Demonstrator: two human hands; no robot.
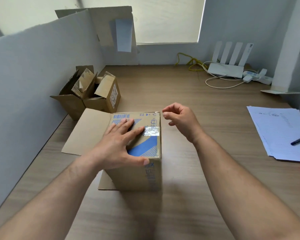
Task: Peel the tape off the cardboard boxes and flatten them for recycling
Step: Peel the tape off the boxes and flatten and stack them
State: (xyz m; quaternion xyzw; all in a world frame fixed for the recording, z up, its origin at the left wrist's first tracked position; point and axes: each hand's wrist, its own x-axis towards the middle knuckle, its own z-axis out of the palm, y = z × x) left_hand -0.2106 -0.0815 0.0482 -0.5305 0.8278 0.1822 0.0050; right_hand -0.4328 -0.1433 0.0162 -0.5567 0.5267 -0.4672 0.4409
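From the head camera we saw the brown cardboard box with blue print [133, 177] standing on the wooden desk [197, 101], shiny clear tape [151, 131] on its top. The left hand [117, 146] lay flat there, fingers [126, 124] straight. The right hand [181, 119] hovered beside the far corner, fingers curled; their hold we could not tell.

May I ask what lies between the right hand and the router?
Head view: from the right hand, bare tabletop, then a white cable before the router.
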